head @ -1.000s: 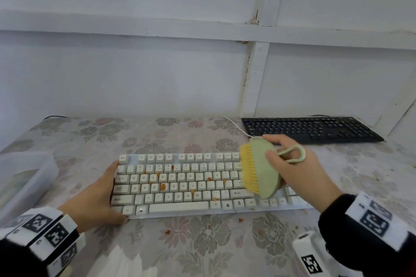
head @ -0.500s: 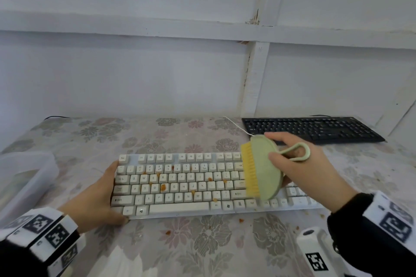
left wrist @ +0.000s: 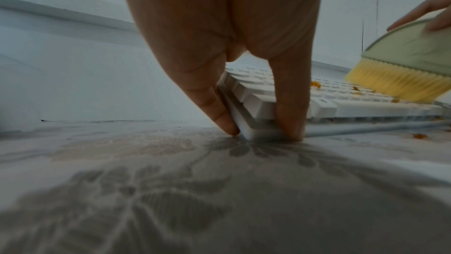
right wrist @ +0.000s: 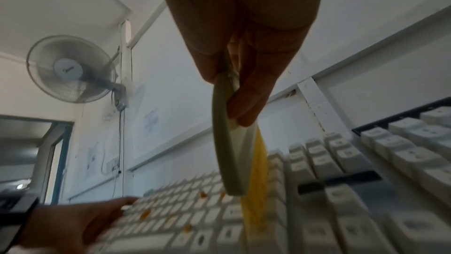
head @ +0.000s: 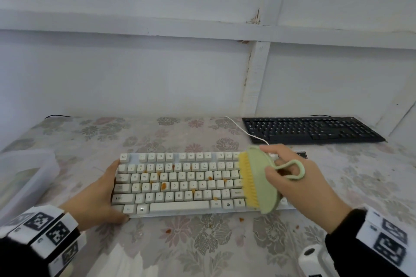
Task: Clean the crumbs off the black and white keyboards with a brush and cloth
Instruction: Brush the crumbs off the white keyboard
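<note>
While your right grip (head: 292, 189) clamps brush (head: 261, 175) at right end of white keyboard (head: 180, 206), left grip (head: 94, 200) spread, bracing left corner, hard sweep could scatter crumbs (head: 163, 186) across table (head: 202, 132).

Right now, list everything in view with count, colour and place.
white keyboard: one, white, table centre.
black keyboard: one, black, far right by wall.
brush: one, green with yellow bristles, over white keyboard's right part.
crumbs: several, orange, on white keys and table.
table: one, floral cover.
plastic box: one, clear, left edge.
wall fan: one, white, on wall.
left hand: presses white keyboard's left end.
right hand: grips brush.
</note>
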A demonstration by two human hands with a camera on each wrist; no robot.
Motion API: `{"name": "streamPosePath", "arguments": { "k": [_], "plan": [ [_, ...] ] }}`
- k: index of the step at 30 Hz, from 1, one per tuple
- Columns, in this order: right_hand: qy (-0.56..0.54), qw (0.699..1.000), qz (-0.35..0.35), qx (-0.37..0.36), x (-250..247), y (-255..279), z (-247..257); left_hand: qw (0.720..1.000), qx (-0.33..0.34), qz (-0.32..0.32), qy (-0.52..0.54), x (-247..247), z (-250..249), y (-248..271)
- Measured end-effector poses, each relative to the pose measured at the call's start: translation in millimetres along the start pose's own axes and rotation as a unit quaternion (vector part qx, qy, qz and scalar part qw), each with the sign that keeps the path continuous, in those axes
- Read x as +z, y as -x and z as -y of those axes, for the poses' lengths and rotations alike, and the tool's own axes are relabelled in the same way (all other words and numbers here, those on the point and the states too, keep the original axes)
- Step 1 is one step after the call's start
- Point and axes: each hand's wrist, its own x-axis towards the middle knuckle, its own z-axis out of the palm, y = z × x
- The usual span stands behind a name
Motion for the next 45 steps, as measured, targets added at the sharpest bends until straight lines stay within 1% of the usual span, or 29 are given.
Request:
{"name": "streamPosePath", "arguments": {
  "k": [2,5,7,11,16,19,22,26,28,31,33,34,38,39,41,43,44,45],
  "plan": [
    [0.010,0.999,0.040,0.010,2.2,9.6,-4.1,1.000,0.000,-0.001,0.001,0.4,1.2,-0.3],
    [-0.023,0.998,0.053,0.039,-4.5,15.4,-0.1,1.000,0.006,-0.003,0.008,1.1,2.7,-0.8],
    [-0.040,0.998,0.039,0.041,-11.8,11.5,6.9,1.000,0.008,-0.002,0.015,1.3,4.2,-1.3],
    [-0.069,0.997,-0.027,0.003,-17.8,-8.6,17.5,1.000,0.011,0.002,0.022,1.8,7.1,-2.6],
    [-0.090,0.994,-0.057,0.016,-11.7,-31.3,16.5,1.000,0.021,0.005,0.022,1.0,6.3,-2.5],
    [-0.050,0.998,-0.034,0.014,0.8,-27.0,11.3,0.999,0.026,0.006,0.024,1.0,7.6,-3.2],
    [-0.039,0.999,0.010,0.033,8.8,-12.5,8.1,0.999,0.028,0.001,0.020,1.2,6.9,-2.8],
    [-0.032,0.995,0.075,0.054,-1.0,-2.6,12.9,1.000,0.021,0.001,0.017,1.8,9.8,-3.9],
    [-0.033,0.996,0.066,0.056,-6.2,-4.0,15.9,1.000,0.022,0.001,0.015,1.7,9.4,-4.4],
    [-0.059,0.998,0.005,0.034,-8.8,-11.9,19.4,1.000,0.021,-0.002,0.012,2.0,9.0,-4.6],
    [-0.063,0.997,-0.018,0.030,-6.5,-16.8,19.1,1.000,0.019,-0.003,0.010,2.3,9.2,-4.6],
    [-0.060,0.997,-0.011,0.036,-4.5,-17.1,18.4,1.000,0.020,-0.002,0.009,2.5,9.5,-5.2],
    [-0.041,0.995,0.076,0.052,1.5,-6.5,16.3,1.000,0.026,-0.002,0.015,2.9,12.1,-6.8],
    [-0.046,0.994,0.083,0.054,0.7,-5.0,17.1,0.999,0.029,-0.002,0.017,3.2,12.4,-7.0],
    [-0.061,0.995,0.061,0.054,-3.1,-6.6,17.7,0.999,0.033,-0.003,0.019,3.5,13.4,-7.7],
    [-0.065,0.997,0.008,0.042,-4.6,-11.2,15.3,0.999,0.034,-0.003,0.019,3.6,13.4,-7.8],
    [-0.065,0.997,-0.008,0.039,-3.6,-12.0,14.4,0.999,0.034,-0.003,0.018,3.8,13.1,-8.1],
    [-0.063,0.997,-0.009,0.037,-1.3,-11.3,13.4,0.999,0.034,-0.003,0.017,4.0,12.9,-8.2]
  ]
}}
